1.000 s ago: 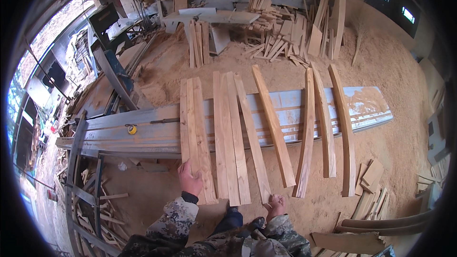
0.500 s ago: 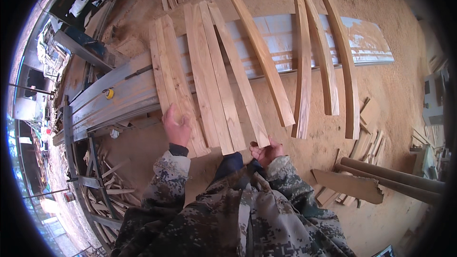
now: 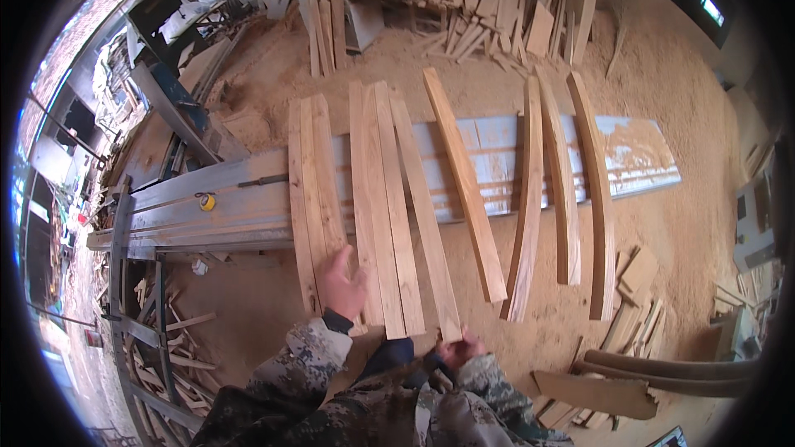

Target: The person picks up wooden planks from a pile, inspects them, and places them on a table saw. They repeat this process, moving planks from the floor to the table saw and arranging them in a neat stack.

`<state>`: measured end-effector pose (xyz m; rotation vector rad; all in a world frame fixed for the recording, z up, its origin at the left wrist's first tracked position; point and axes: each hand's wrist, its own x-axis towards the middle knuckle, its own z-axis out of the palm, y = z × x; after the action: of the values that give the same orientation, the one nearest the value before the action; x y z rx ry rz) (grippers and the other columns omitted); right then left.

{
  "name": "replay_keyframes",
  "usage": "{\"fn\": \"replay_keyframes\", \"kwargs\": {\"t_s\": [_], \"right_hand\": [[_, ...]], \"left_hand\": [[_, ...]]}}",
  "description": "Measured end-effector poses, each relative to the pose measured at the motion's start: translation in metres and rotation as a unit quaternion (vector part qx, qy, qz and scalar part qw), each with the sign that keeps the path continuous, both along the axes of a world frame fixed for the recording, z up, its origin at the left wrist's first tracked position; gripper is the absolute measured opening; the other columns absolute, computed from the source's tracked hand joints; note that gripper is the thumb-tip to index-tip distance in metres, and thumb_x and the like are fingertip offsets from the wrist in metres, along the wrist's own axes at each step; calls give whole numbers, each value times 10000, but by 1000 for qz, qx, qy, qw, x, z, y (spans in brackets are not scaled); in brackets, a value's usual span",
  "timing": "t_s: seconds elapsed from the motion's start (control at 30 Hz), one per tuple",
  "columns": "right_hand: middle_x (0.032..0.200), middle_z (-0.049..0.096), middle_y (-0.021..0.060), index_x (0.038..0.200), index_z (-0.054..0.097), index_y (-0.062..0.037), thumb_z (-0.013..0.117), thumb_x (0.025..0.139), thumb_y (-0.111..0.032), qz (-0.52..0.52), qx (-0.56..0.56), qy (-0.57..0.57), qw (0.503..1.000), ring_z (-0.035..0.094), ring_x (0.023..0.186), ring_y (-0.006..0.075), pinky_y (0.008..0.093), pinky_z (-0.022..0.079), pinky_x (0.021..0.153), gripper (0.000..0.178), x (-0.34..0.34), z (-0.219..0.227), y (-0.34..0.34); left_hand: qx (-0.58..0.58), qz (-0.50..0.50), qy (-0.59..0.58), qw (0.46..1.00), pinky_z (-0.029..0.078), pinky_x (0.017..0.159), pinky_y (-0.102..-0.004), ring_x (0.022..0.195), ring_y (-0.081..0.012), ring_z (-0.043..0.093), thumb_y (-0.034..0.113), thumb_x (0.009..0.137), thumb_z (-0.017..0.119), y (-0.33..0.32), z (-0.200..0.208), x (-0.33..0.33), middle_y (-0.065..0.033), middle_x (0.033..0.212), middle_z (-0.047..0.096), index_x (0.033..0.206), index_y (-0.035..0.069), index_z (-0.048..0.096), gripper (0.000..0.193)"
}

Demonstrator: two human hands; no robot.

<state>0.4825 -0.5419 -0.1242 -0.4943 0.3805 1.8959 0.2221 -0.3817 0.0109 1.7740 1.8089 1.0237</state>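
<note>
Long wooden boards lie across a metal beam (image 3: 257, 217), their near ends toward me. My left hand (image 3: 342, 283) is over the near part of the left group of boards (image 3: 310, 199), beside the middle group; its fingers are apart and it grips nothing. At the near end of a slanted wooden board (image 3: 429, 228), just right of the middle group of boards (image 3: 383, 207), my right hand (image 3: 460, 349) is closed on the board's end. Its fingers are partly hidden. Farther right rest a single board (image 3: 468, 190) and several curved boards (image 3: 525, 207).
A yellow tape measure (image 3: 207, 201) and a dark thin tool (image 3: 263, 180) lie on the beam's left part. Scrap wood is piled at the back (image 3: 489, 16) and lower right (image 3: 638, 314). A metal frame (image 3: 137, 327) stands at the left. Brown poles (image 3: 671, 368) lie at right.
The view has tilted up, so the boards and beam appear lower. My left hand has lifted from the left boards and shifted right toward the middle group. My right hand stays at its board's end.
</note>
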Motion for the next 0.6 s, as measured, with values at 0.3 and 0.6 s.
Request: {"fn": "replay_keyframes", "kwargs": {"t_s": [0.3, 0.6], "right_hand": [[1082, 644, 133, 1160, 553, 25, 732, 839, -255, -24, 1, -259, 966, 620, 915, 255, 401, 513, 770, 462, 47, 50, -107], [1075, 700, 124, 1222, 578, 53, 780, 813, -47, 86, -51, -546, 832, 659, 994, 186, 318, 524, 889, 467, 86, 34, -191]], "left_hand": [[-136, -162, -162, 964, 367, 1110, -413, 1315, -365, 468, 209, 809, 725, -3, -9, 124, -270, 1413, 462, 1445, -87, 314, 814], [-253, -101, -184, 944, 334, 1115, -429, 1329, -425, 411, 250, 758, 742, -40, -56, 179, -372, 1411, 378, 1465, -132, 118, 1016]]}}
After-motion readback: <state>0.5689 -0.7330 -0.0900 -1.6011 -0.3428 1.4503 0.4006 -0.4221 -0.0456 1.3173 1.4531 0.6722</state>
